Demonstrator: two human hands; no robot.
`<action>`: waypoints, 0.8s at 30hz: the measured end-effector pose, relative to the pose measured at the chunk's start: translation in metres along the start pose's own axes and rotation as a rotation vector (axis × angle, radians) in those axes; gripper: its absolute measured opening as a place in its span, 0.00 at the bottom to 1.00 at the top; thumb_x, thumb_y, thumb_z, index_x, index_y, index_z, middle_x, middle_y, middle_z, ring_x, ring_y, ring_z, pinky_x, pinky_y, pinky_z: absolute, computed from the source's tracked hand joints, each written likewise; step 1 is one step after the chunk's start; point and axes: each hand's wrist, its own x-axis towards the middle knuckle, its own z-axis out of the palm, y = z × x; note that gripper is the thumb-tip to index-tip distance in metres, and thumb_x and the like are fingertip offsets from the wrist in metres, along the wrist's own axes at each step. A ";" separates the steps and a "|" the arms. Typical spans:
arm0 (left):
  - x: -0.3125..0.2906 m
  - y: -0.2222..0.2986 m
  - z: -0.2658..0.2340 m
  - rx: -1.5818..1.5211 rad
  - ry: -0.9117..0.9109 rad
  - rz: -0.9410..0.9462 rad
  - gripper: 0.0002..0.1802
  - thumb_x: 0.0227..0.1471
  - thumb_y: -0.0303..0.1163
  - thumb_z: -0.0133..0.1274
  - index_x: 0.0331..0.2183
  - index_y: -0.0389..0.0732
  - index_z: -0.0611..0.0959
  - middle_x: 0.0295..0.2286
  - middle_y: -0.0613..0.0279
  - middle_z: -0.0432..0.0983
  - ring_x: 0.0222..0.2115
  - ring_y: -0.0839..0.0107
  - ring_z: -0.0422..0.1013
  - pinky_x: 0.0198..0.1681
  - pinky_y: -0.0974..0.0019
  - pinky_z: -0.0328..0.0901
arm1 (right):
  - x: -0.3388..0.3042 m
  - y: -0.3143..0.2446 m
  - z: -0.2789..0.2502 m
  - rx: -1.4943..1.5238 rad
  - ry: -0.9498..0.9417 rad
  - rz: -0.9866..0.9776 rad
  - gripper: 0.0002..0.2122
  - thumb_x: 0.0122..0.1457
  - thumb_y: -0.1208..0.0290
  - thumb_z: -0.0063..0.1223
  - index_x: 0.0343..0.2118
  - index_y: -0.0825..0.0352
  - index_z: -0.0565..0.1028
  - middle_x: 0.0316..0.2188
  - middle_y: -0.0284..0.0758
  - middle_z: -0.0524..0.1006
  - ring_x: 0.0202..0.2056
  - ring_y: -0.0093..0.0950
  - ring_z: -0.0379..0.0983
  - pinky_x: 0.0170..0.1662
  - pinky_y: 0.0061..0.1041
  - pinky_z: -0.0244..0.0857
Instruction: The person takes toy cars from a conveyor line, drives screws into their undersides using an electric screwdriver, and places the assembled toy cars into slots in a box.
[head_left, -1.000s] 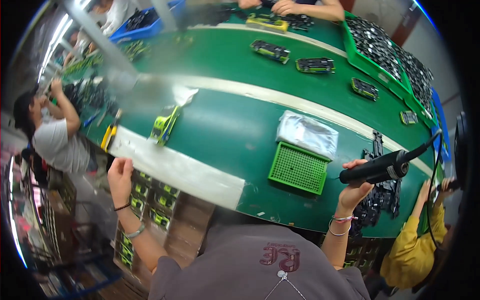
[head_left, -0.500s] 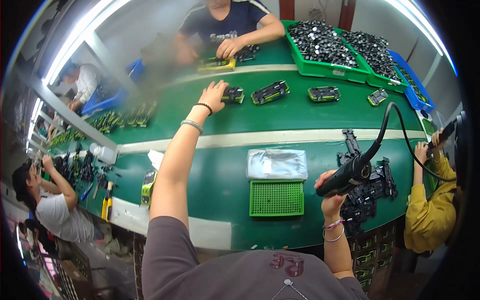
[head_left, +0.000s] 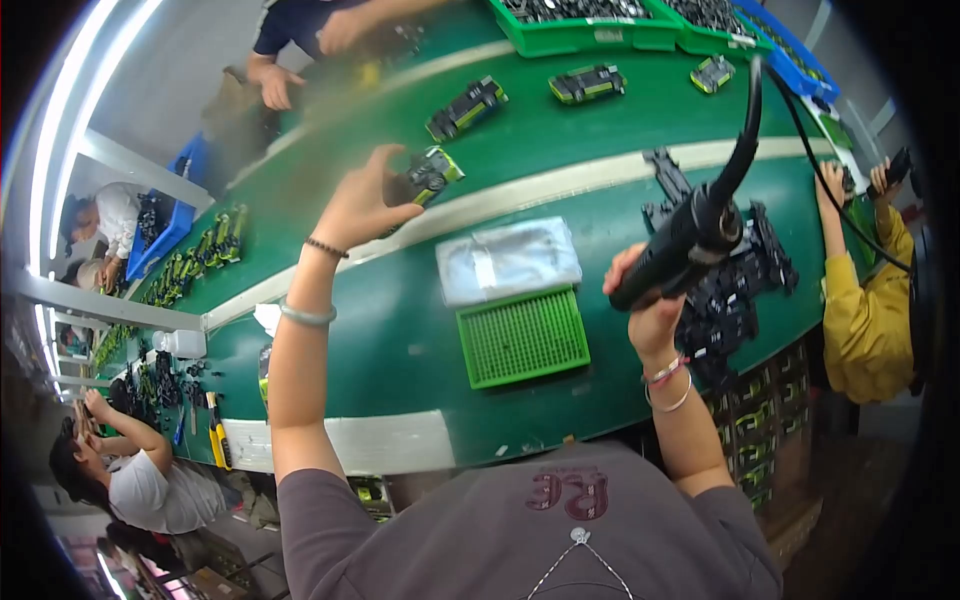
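Observation:
My left hand grips a small toy car between thumb and fingers, above the white strip beyond the near bench. The car's black underside and wheels show, with yellow-green bodywork at its edge. In my right hand is a black corded power screwdriver, its cable arching up and away. It hovers over a heap of black plastic chassis parts at the right. In front of me lie a green perforated basket and, just beyond it, a plastic-wrapped packet.
Across the green belt lie more toy cars, undersides up. Green bins of small metallic-looking parts stand at the far right. Co-workers sit opposite, at the left and at the right, one in a yellow sleeve. Yellow-handled cutters lie left.
My left hand has lifted the toy car off the far belt and drawn it nearer. My right hand still holds the screwdriver. The head view has shifted and tilted.

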 end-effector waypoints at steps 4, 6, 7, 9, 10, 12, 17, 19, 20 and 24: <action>-0.031 0.065 0.021 -0.101 -0.142 0.092 0.39 0.31 0.31 0.64 0.48 0.39 0.65 0.31 0.49 0.74 0.33 0.56 0.72 0.38 0.62 0.66 | 0.000 0.006 -0.001 -0.004 -0.023 -0.044 0.40 0.42 0.28 0.42 0.29 0.74 0.72 0.20 0.34 0.71 0.23 0.22 0.69 0.27 0.21 0.63; -0.037 0.080 0.036 -0.110 -0.171 0.121 0.39 0.32 0.31 0.64 0.48 0.40 0.65 0.31 0.48 0.74 0.33 0.54 0.72 0.38 0.61 0.66 | -0.002 0.006 -0.004 0.002 -0.032 -0.059 0.40 0.42 0.28 0.42 0.29 0.74 0.72 0.21 0.34 0.72 0.23 0.22 0.69 0.27 0.21 0.63; -0.041 0.084 0.042 -0.101 -0.181 0.137 0.38 0.32 0.31 0.64 0.48 0.40 0.65 0.31 0.47 0.74 0.34 0.54 0.71 0.38 0.61 0.66 | -0.003 0.007 -0.004 0.001 -0.028 -0.056 0.40 0.42 0.28 0.42 0.29 0.74 0.72 0.21 0.34 0.72 0.23 0.22 0.69 0.27 0.21 0.63; -0.045 0.090 0.051 -0.053 -0.178 0.131 0.36 0.33 0.33 0.63 0.47 0.41 0.66 0.32 0.47 0.74 0.35 0.53 0.71 0.39 0.61 0.65 | -0.005 0.007 -0.004 0.003 -0.027 -0.075 0.39 0.43 0.29 0.43 0.30 0.74 0.72 0.21 0.34 0.72 0.23 0.23 0.69 0.27 0.21 0.63; -0.046 0.094 0.054 -0.022 -0.160 0.121 0.35 0.34 0.34 0.62 0.46 0.41 0.66 0.33 0.47 0.74 0.35 0.53 0.71 0.40 0.60 0.65 | -0.005 0.006 -0.004 -0.001 -0.021 -0.072 0.39 0.43 0.29 0.43 0.30 0.74 0.72 0.21 0.34 0.72 0.23 0.23 0.69 0.27 0.21 0.63; -0.046 0.097 0.058 0.005 -0.122 0.135 0.32 0.35 0.35 0.61 0.45 0.42 0.68 0.33 0.48 0.74 0.34 0.54 0.70 0.39 0.59 0.65 | -0.005 0.004 -0.004 0.007 -0.022 -0.090 0.39 0.43 0.30 0.43 0.30 0.73 0.72 0.21 0.35 0.72 0.23 0.22 0.69 0.27 0.21 0.63; -0.044 0.100 0.055 0.068 -0.184 0.161 0.31 0.36 0.34 0.60 0.44 0.42 0.69 0.32 0.49 0.73 0.33 0.55 0.70 0.37 0.59 0.64 | -0.004 0.000 -0.002 0.030 -0.016 -0.082 0.39 0.43 0.30 0.45 0.29 0.74 0.71 0.21 0.35 0.71 0.23 0.22 0.69 0.27 0.21 0.63; -0.043 0.100 0.054 0.060 -0.212 0.150 0.30 0.36 0.34 0.60 0.44 0.42 0.69 0.32 0.49 0.73 0.33 0.55 0.69 0.36 0.59 0.64 | -0.004 -0.001 -0.001 0.032 -0.008 -0.083 0.38 0.42 0.30 0.46 0.29 0.74 0.71 0.21 0.34 0.71 0.23 0.22 0.68 0.27 0.21 0.63; -0.042 0.099 0.053 0.044 -0.236 0.141 0.30 0.36 0.34 0.60 0.45 0.43 0.70 0.33 0.50 0.73 0.35 0.55 0.69 0.37 0.59 0.64 | -0.004 -0.001 -0.001 0.033 -0.015 -0.079 0.38 0.42 0.31 0.46 0.29 0.74 0.71 0.21 0.34 0.71 0.23 0.22 0.69 0.27 0.21 0.63; -0.047 0.087 0.063 -0.015 -0.022 0.391 0.29 0.39 0.33 0.60 0.46 0.45 0.72 0.39 0.52 0.70 0.41 0.56 0.67 0.43 0.60 0.63 | -0.004 -0.003 0.000 0.024 -0.042 -0.073 0.38 0.42 0.31 0.47 0.28 0.74 0.71 0.21 0.34 0.72 0.23 0.22 0.69 0.27 0.21 0.63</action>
